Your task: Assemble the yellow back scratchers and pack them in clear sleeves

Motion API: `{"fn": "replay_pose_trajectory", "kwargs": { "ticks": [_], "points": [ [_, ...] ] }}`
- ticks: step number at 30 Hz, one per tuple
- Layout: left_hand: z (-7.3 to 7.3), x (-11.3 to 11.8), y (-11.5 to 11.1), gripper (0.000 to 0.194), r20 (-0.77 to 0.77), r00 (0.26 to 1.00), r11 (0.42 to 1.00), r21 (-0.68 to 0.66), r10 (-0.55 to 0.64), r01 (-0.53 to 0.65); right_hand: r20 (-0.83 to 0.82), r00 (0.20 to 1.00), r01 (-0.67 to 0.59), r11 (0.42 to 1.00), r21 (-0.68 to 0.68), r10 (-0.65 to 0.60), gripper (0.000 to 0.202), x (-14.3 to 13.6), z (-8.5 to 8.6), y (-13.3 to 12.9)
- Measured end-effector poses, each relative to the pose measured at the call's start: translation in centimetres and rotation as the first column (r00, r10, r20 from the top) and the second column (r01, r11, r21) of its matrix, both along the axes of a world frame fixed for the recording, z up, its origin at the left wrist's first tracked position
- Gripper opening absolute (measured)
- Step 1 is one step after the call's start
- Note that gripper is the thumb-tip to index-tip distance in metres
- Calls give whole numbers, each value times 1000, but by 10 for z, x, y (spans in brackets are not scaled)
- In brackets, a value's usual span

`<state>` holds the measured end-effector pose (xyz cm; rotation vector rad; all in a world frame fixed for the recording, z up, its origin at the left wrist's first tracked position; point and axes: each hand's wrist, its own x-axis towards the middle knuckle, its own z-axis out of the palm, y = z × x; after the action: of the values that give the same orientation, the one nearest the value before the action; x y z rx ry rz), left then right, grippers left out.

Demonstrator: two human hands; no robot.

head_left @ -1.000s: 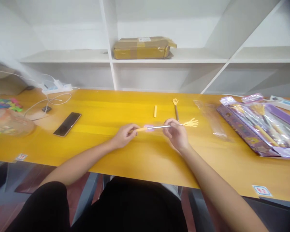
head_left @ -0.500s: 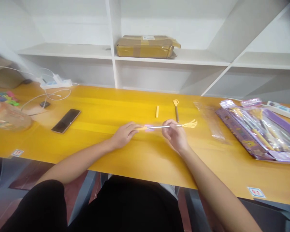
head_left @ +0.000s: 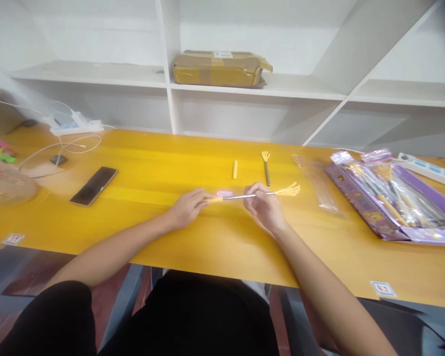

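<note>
A back scratcher (head_left: 237, 197) with a metal rod, a yellow handle and a yellow claw-shaped head lies level between my hands. My left hand (head_left: 186, 207) is closed around the handle end. With bent fingers, my right hand (head_left: 264, 205) grips the rod close to the claw head. A small purple label (head_left: 224, 194) shows just behind the rod; I cannot tell whether it is attached. Farther back on the table lie a loose yellow stick-like piece (head_left: 235, 169) and a second claw head on a short dark rod (head_left: 267, 170).
At right, a purple box (head_left: 371, 212) holds several bagged back scratchers. A clear plastic sleeve (head_left: 321, 190) lies beside it. A phone (head_left: 94, 186), a clear tub (head_left: 7, 183) and a power strip (head_left: 76, 127) with cables are at left. Shelves behind hold a taped parcel (head_left: 218, 69).
Both hands keep hold of the back scratcher. Its handle end has dipped slightly toward me, and the purple label now shows apart from the rod. The whole view has shifted a little.
</note>
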<state>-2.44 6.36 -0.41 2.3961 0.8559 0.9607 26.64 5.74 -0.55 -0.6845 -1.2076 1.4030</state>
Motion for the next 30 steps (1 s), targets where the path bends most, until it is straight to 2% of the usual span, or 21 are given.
{"fn": "replay_pose_trajectory", "kwargs": {
  "ticks": [4, 7, 11, 15, 23, 30],
  "points": [
    [4, -1, 3, 24, 27, 996, 995, -54, 80, -78, -34, 999, 27, 999, -34, -28, 32, 4, 0, 7],
    [8, -3, 7, 24, 41, 992, 991, -69, 120, -117, -118, 981, 153, 988, -35, -156, 42, 15, 3, 14],
    [12, -7, 9, 26, 22, 992, 988, -104, 120, -118, -76, 934, 352, 935, 38, -349, 32, 36, 6, 23],
    [10, -9, 10, 27, -20, 995, 990, -95, 99, -100, -19, 880, 473, 869, 145, -475, 19, 48, 6, 28],
    [-2, -13, 16, 31, -43, 998, 982, 188, 44, -35, 85, 873, 475, 876, 82, -481, 11, 45, 3, 24],
    [-2, -9, 8, 30, -41, 999, 975, 222, 13, -4, 186, 880, 430, 899, 81, -437, 13, 32, -2, 15]
  ]
}}
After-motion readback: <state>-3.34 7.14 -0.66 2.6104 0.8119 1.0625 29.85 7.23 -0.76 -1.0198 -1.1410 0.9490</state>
